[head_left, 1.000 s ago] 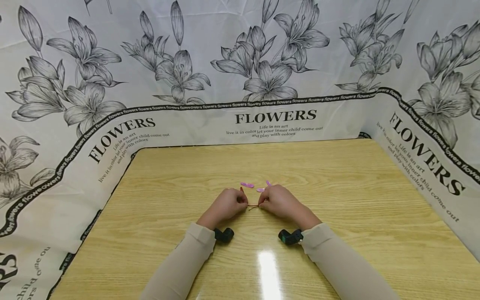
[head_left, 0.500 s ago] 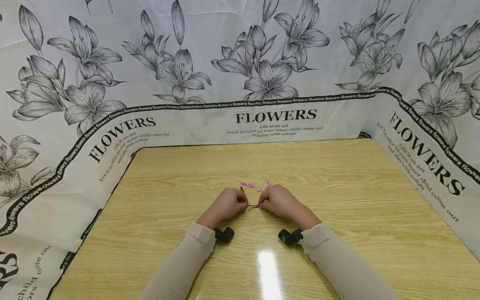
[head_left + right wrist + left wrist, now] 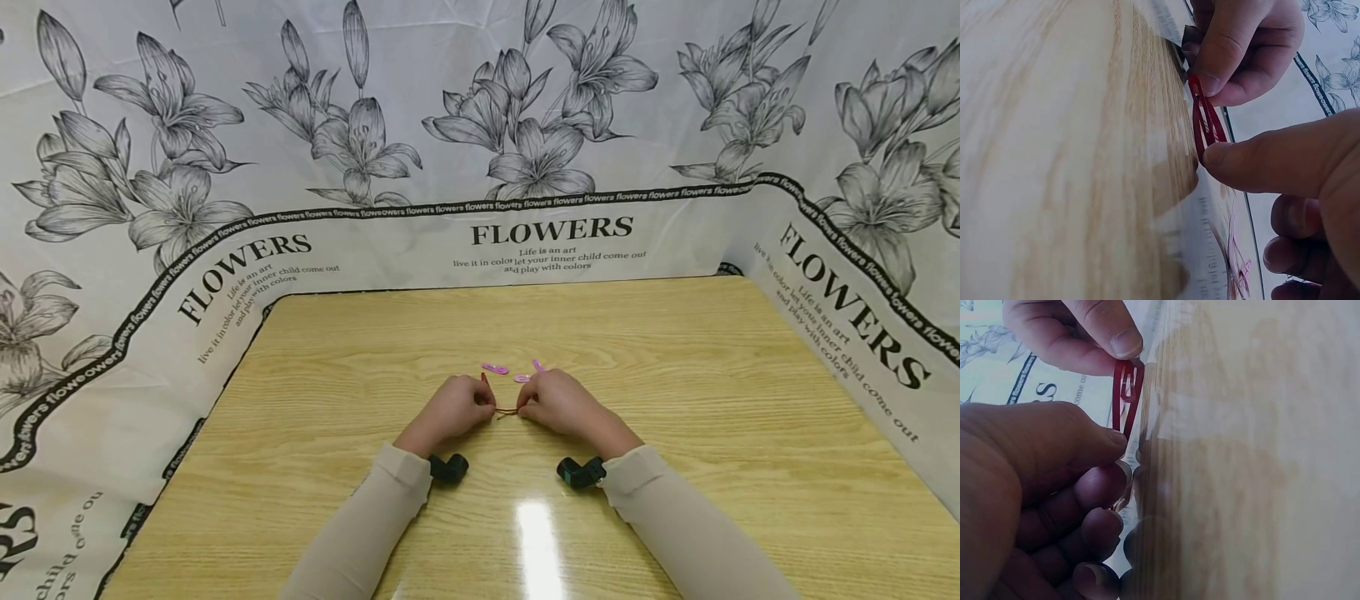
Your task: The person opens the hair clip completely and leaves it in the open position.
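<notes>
A red snap hair clip spans the small gap between the two hands, just over the table. My left hand pinches its narrow end between thumb and finger. At the other end, the thumb and finger of my right hand grip the clip. Up close in the right wrist view, the two parts of the hair clip stand apart. Beside the left fingers a second slim red piece shows, partly hidden by the hand. Pink hair clips lie just beyond the hands, one of them partly covered by the right hand.
The wood-grain table is glossy, with a bright reflection near its front. White flower-printed cloth rises along its back and sides. Black wrist cameras sit on both wrists, under beige sleeves.
</notes>
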The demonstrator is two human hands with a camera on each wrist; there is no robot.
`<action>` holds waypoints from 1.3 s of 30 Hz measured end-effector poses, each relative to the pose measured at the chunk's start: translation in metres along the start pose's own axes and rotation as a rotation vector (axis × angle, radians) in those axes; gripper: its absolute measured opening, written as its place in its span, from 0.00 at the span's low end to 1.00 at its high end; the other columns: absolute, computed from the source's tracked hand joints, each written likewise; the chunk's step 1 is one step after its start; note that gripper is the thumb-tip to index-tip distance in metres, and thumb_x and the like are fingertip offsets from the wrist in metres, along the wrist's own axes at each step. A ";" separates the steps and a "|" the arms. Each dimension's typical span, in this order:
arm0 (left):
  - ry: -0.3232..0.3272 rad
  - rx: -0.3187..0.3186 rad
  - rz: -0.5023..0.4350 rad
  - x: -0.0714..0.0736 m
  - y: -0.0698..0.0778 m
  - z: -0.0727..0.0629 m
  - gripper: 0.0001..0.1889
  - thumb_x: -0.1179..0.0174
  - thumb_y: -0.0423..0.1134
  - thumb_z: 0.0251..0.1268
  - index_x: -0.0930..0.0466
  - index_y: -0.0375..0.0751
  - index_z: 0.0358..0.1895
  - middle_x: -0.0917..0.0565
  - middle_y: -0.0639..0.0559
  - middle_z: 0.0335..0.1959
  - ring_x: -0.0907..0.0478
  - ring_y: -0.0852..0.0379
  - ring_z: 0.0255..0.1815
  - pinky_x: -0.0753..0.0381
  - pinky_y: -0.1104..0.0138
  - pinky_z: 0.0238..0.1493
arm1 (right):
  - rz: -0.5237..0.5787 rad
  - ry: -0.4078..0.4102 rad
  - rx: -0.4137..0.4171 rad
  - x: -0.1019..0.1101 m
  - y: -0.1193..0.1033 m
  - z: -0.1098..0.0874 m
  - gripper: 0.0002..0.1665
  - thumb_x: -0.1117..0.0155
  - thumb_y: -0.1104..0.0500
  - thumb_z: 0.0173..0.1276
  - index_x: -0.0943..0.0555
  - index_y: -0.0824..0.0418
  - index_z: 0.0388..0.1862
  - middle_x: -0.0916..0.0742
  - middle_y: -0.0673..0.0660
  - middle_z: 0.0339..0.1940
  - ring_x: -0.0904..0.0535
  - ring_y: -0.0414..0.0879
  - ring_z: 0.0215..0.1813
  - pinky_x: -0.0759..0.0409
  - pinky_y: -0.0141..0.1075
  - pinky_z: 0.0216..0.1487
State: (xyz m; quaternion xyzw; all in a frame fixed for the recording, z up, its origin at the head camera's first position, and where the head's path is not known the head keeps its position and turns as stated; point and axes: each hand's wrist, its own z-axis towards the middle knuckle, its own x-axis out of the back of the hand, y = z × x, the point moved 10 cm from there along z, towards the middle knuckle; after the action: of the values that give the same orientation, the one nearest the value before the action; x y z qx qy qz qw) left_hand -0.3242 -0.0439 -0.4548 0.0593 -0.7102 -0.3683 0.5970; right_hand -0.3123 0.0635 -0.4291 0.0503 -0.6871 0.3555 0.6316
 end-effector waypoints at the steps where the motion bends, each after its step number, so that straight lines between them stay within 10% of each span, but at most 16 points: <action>1: -0.001 0.001 -0.002 0.000 0.000 0.000 0.06 0.39 0.36 0.63 0.16 0.48 0.28 0.19 0.58 0.26 0.28 0.62 0.26 0.27 0.70 0.32 | 0.003 -0.001 -0.004 0.000 0.000 0.000 0.03 0.31 0.57 0.62 0.12 0.53 0.30 0.13 0.46 0.31 0.26 0.37 0.28 0.27 0.34 0.33; 39: 0.004 0.010 -0.062 0.008 0.009 0.002 0.08 0.43 0.40 0.65 0.16 0.48 0.29 0.19 0.57 0.26 0.25 0.60 0.27 0.24 0.67 0.32 | 0.055 0.029 -0.059 0.014 0.004 -0.003 0.05 0.34 0.54 0.65 0.13 0.52 0.33 0.15 0.45 0.28 0.27 0.39 0.27 0.28 0.34 0.33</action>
State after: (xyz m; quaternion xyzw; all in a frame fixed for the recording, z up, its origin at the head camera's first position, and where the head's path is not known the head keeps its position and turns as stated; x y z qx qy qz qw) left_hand -0.3249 -0.0404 -0.4427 0.0848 -0.7088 -0.3828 0.5865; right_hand -0.3147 0.0737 -0.4189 0.0074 -0.6893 0.3531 0.6325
